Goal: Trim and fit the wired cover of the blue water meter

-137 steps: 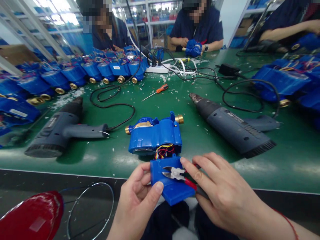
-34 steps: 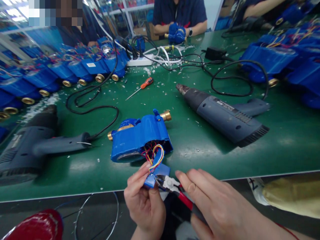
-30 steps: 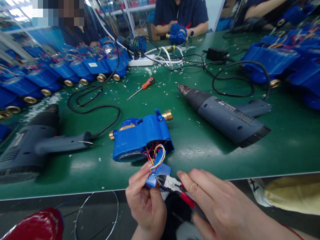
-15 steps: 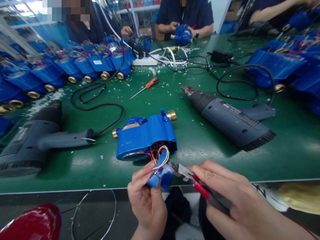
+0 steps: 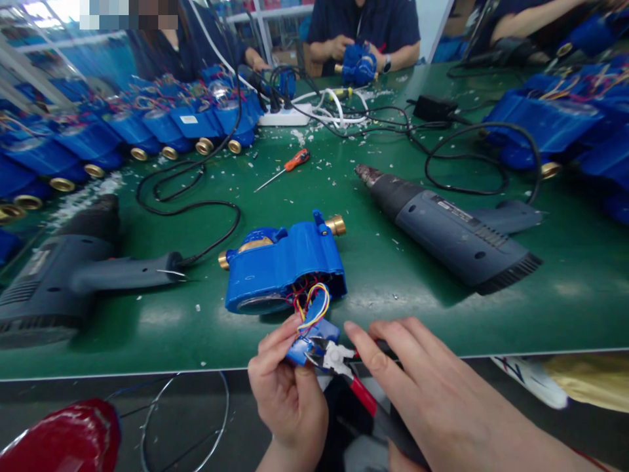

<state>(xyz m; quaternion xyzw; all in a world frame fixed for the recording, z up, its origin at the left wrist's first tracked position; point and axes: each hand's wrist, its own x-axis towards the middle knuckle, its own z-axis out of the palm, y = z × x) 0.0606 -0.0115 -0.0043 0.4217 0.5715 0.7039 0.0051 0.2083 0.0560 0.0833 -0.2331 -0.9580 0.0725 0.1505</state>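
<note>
On the green workbench [image 5: 147,328], near its front edge, the left hand [image 5: 289,400] pinches a small blue plastic cover [image 5: 310,334], light and rigid, best held by its edges; the right hand [image 5: 442,406] grips red-handled cutters [image 5: 339,364] against its thin, fragile coloured wires [image 5: 309,308].

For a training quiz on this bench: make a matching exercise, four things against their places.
Things:
1. side cutters
2. orange-handled screwdriver
3. blue cover piece
4. blue meter body

Places:
A. lying loose on the green table, far from the hands
B. in the right hand, tips at the cover piece
C. pinched in the left hand at the table's near edge
D. resting on the table between two grey heat guns, coloured wires running from it

Pairs: 1-B, 2-A, 3-C, 4-D
</note>
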